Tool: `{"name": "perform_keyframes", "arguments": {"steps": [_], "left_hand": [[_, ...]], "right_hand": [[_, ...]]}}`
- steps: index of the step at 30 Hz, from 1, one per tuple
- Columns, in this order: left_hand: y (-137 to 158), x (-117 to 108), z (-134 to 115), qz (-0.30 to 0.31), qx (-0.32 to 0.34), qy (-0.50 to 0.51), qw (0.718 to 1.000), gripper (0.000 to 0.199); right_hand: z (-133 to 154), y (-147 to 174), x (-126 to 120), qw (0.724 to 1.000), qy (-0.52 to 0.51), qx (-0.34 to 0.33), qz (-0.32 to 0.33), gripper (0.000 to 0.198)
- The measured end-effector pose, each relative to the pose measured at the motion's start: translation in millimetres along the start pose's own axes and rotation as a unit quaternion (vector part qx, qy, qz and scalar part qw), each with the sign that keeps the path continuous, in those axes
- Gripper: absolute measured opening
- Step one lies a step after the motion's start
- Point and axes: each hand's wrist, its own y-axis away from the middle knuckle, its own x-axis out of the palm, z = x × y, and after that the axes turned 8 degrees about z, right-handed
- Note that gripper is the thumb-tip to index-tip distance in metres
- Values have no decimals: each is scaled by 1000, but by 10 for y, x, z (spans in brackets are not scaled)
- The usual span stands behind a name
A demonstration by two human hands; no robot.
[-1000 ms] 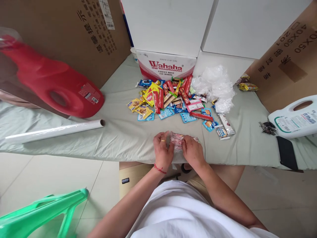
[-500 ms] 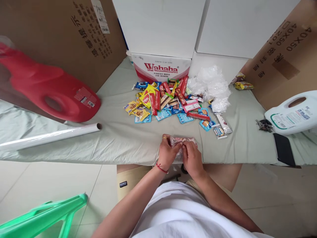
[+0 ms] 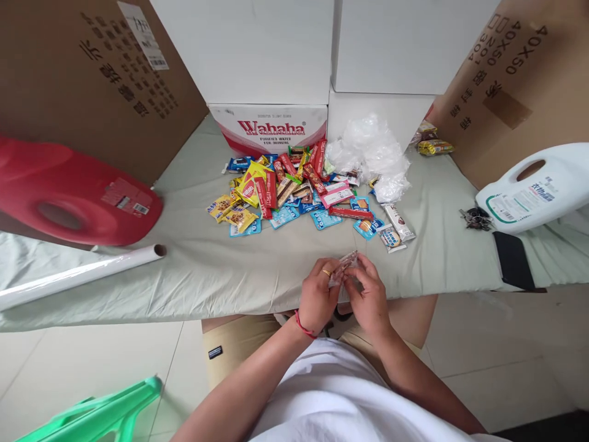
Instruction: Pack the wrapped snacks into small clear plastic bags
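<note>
Both hands meet at the table's front edge around a small clear plastic packet (image 3: 343, 268) with reddish-brown contents or print; what is inside I cannot make out. My left hand (image 3: 318, 296), with a ring and a red string bracelet, grips the packet's left side. My right hand (image 3: 369, 294) pinches its right side with thumb and fingers. Beyond them lies a heap of wrapped snacks: yellow cookie packets (image 3: 240, 218), red wafer bars (image 3: 270, 190), blue pouches (image 3: 326, 219) and a white-and-brown bar (image 3: 398, 222). Crumpled clear plastic bags (image 3: 372, 153) lie behind the heap on its right.
A red detergent bottle (image 3: 83, 196) and a roll of clear film (image 3: 78, 277) lie left. A Wahaba-like printed carton, reading Wahaha (image 3: 271, 147), stands behind the snacks. Right are a white detergent bottle (image 3: 529, 190), keys (image 3: 477, 218) and a black phone (image 3: 514, 261). A green stool (image 3: 101, 408) stands below.
The packet has been turned from lying flat to a tilted, narrower shape between my hands. My right fingers have spread to its upper right side. The view has shifted slightly right.
</note>
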Motion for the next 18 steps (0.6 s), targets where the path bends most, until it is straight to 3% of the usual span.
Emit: {"name": "perform_keyframes", "arguments": {"steps": [3,6,10,13,16,18], "left_hand": [[-30,87,-41,8,156,-114,981,33],[-123,199,-47,28,267,-206,941,29],[-270,381,-34,118,305,-232,916,27],[-324,483,-21,165,297,-174,925,36],[-324,492,-7,193,299,-55,933,67],[-319,436,-9,209,293,32,932,86]], "right_hand": [[4,0,-104,982,-175,66,38,17],[-35,-10,-194,907,-394,142,40,16],[-76,-48,-272,784,-573,237,-26,17],[-43,-60,-297,723,-633,272,-46,24],[-11,-55,-314,706,-652,273,-46,31],[-8,-57,-322,721,-640,261,-42,31]]}}
